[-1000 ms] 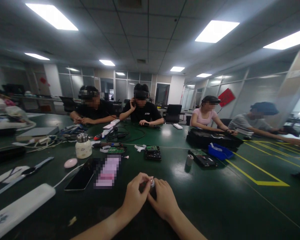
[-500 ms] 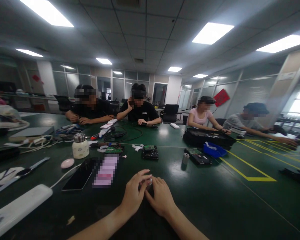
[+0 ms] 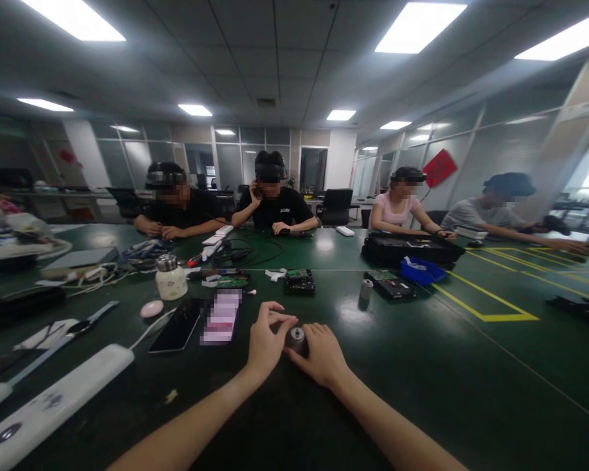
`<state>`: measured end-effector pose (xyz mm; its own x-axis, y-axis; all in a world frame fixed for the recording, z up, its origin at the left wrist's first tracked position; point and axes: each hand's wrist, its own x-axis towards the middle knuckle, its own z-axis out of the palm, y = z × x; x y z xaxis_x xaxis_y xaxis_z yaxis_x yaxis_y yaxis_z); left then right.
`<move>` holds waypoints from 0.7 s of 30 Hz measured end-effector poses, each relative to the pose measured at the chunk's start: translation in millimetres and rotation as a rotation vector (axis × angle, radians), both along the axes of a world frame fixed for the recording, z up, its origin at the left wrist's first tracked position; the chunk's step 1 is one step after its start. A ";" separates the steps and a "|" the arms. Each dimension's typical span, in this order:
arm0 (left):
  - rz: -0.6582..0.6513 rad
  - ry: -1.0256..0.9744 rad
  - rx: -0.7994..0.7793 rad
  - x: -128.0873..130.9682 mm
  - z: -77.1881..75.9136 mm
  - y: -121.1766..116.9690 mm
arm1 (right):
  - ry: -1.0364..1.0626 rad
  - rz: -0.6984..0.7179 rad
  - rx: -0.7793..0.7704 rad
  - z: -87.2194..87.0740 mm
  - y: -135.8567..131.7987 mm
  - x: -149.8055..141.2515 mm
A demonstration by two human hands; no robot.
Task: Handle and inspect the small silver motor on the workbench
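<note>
A small grey metal cylinder with a round top and a dark centre, like a small motor [image 3: 297, 337], stands on the green table in front of me. My right hand [image 3: 322, 353] is curled around its right side, with the thumb along the near side and the fingers beyond. Just left of the cylinder's top, my left hand [image 3: 266, 340] has its thumb and index finger pinched together. Whatever may be between those fingertips is too small to make out. A similar cylinder [image 3: 366, 289] stands farther off to the right.
Circuit boards on black housings [image 3: 300, 282] lie ahead, with a blue tray [image 3: 422, 270] to the right. Leftward are a phone [image 3: 177, 325], a cream bottle [image 3: 171, 280] and a white power strip [image 3: 63, 399]. Several people sit across the table [image 3: 422, 392].
My left hand's fingers have shifted up and left from the cylinder, so its top now shows. My right hand stays around it. The camera view has tilted down.
</note>
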<state>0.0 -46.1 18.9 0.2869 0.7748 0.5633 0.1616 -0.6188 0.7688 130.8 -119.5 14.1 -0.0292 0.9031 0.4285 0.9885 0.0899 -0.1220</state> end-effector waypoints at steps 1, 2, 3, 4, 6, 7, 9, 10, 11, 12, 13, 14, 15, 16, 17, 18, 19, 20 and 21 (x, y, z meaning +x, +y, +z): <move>0.016 0.020 0.002 -1.9 -3.3 4.3 | -0.003 -0.006 0.004 0.4 -0.4 -0.3; 0.026 0.046 0.002 -4.2 -7.2 8.7 | -0.005 -0.011 0.008 0.7 -0.8 -0.4; 0.027 0.080 -0.001 -6.5 -11.7 12.9 | -0.006 -0.015 0.012 1.0 -1.3 -0.5; 0.021 0.118 -0.005 -8.9 -16.2 16.7 | -0.007 -0.017 0.015 1.3 -1.8 -0.5; 0.001 0.189 -0.009 -12.6 -24.6 22.3 | -0.008 -0.020 0.021 2.1 -2.9 -0.5; -0.010 0.218 -0.008 -13.9 -27.8 24.0 | -0.009 -0.020 0.023 2.6 -3.6 -0.6; -0.027 0.257 0.003 -15.0 -31.6 25.3 | -0.010 -0.016 0.022 3.9 -5.0 -1.0; -0.033 0.267 0.010 -15.1 -32.1 25.1 | -0.011 -0.014 0.020 4.5 -5.7 -1.2; -0.038 0.271 0.016 -15.0 -31.5 24.5 | -0.011 -0.012 0.018 5.1 -6.2 -1.5; -0.040 0.268 0.022 -14.7 -30.0 23.6 | -0.010 -0.009 0.015 5.5 -6.7 -1.7; -0.040 0.257 0.025 -14.4 -27.6 22.3 | -0.008 -0.005 0.011 5.7 -6.9 -1.8; -0.037 0.238 0.028 -14.0 -24.4 20.6 | -0.005 -0.002 0.006 5.7 -6.8 -1.8; -0.032 0.212 0.029 -13.4 -20.7 18.4 | -0.002 0.002 0.001 5.5 -6.6 -1.6; -0.026 0.181 0.031 -12.5 -16.8 15.6 | 0.002 0.006 -0.007 5.1 -6.1 -1.3; -0.022 0.148 0.032 -11.2 -13.0 12.3 | 0.007 0.010 -0.015 4.4 -5.4 -0.8; -0.022 0.117 0.034 -9.6 -9.6 8.5 | 0.013 0.014 -0.025 3.6 -4.6 -0.1; -0.028 0.091 0.037 -7.7 -6.9 4.4 | 0.020 0.020 -0.035 2.6 -3.8 0.6; -0.040 0.069 0.039 -5.6 -5.0 0.3 | 0.027 0.027 -0.047 1.5 -2.9 1.4; -0.054 0.052 0.042 -3.5 -4.1 -3.5 | 0.033 0.034 -0.057 0.2 -2.1 2.1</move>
